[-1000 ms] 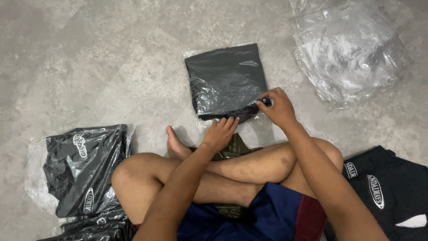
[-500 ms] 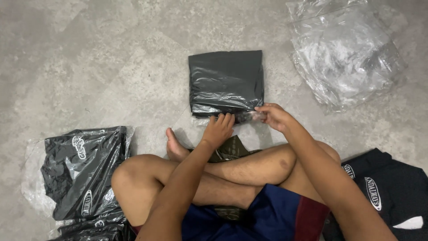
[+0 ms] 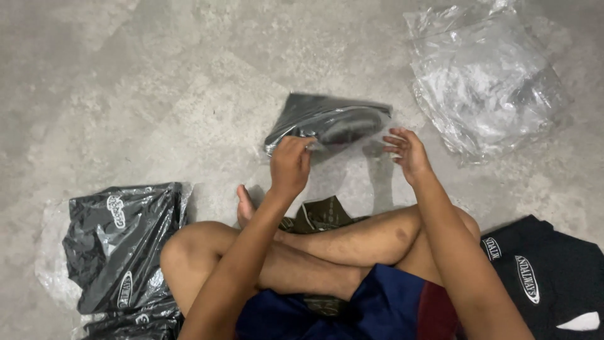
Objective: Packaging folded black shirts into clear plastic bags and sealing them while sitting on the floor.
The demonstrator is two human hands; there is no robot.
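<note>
floor: bare grey concrete, carries everything; person sits cross-legged on it, bare legs under both forearms.
clear bag heap: crumpled transparent plastic bags, well apart from the fingers, up and to the right of the right hand.
packed stack: black garments in clear bags with oval white logos, down and left of the left hand, well apart from it.
loose black garments: unbagged, white oval logos, down and right of the right hand, beside the knee.
bagged black garment: folded dark cloth in a clear bag, blurred by motion, tilted, near edge lifted off the floor; sits just beyond the fingers of both hands, between them.
olive cloth: small dark-green piece with light lettering, under the crossed legs, below both hands.
left hand: fingers curled together, pinched on the left near corner of the bagged black garment.
right hand: fingers spread apart and loose, just beside the right near edge of the bag; cannot tell if the tips touch the plastic, no grasp visible.
</note>
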